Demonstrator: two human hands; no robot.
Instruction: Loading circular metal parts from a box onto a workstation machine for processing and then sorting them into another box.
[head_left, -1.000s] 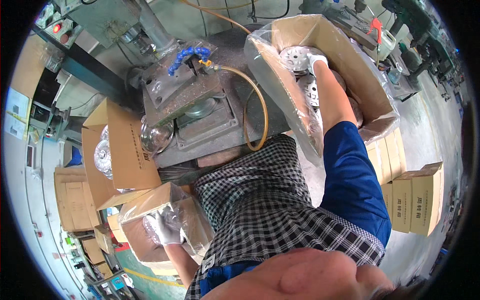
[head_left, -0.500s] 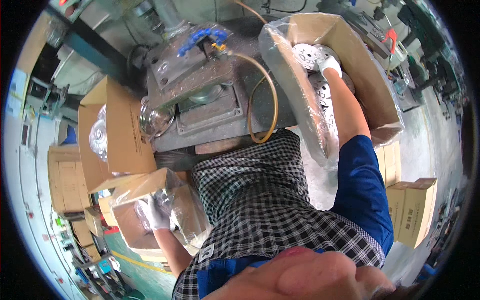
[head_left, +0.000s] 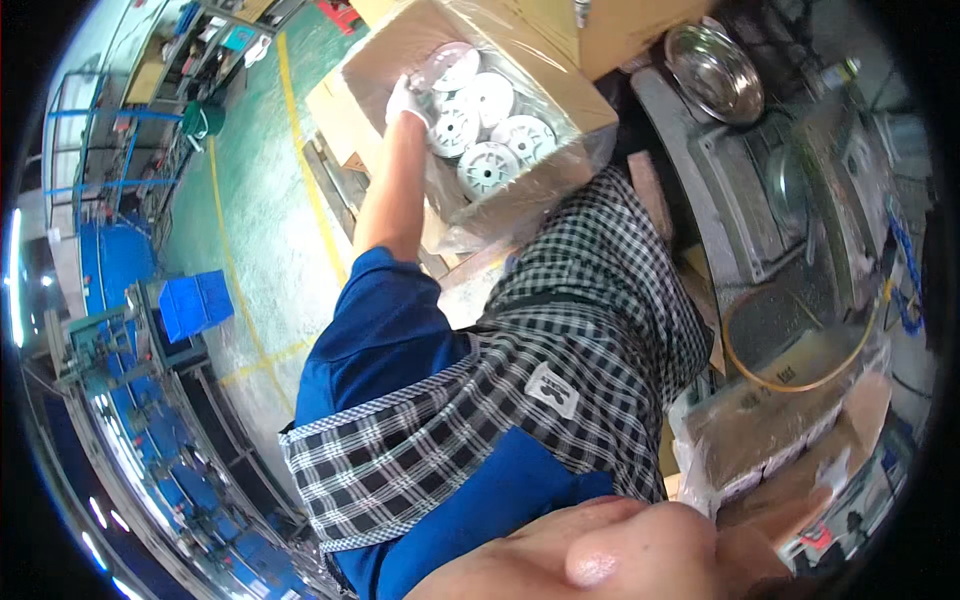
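Observation:
My left hand point(head_left: 408, 104), in a white glove, is inside a plastic-lined cardboard box point(head_left: 560, 80). Its fingers are closed at the edge of a round metal disc point(head_left: 455, 66), which leans at the box's far side. Several more pale discs with a centre hole and dark markings, such as one disc point(head_left: 489, 171), lie in the same box. At the lower right, my right hand point(head_left: 832, 472) appears as a small white-gloved patch over another plastic-lined carton point(head_left: 765, 440); its fingers do not show clearly.
A shiny round steel dish point(head_left: 713, 72) stands at the edge of the dark press table point(head_left: 690, 150). A brown hose point(head_left: 790, 387) loops over the right-hand carton. Blue bins point(head_left: 195, 305) and racks stand left, beyond yellow floor lines.
The view has swung left, bringing the left-hand box to the upper middle and the press to the right. My left hand remains in its box, where several discs now show.

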